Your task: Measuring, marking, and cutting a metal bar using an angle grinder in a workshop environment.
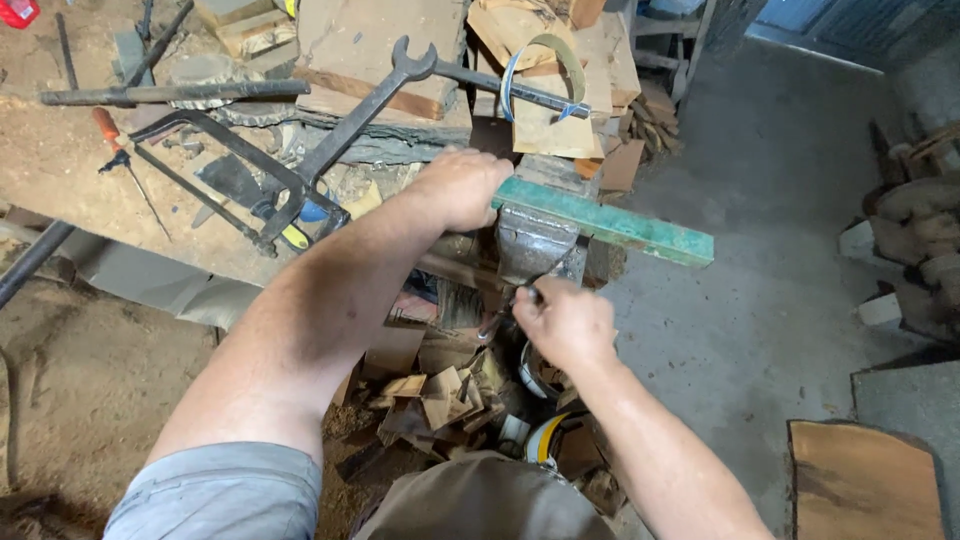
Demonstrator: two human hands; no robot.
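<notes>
Gripping one green bar [620,224], one vise handle [497,318].

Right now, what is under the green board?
The grey vise sits under the green board. The left hand covers the board's near end, so what lies beneath there is hidden. Lower down, the right hand grips the vise handle above wood scraps.

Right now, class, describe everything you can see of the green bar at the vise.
The green bar is long, flat and straight, apparently wood with worn green paint and pale scuffs. It lies roughly level across the top of the grey metal vise, its right end jutting out over the concrete floor. The left hand rests on its left end; the right hand is below, at the vise handle.
</notes>
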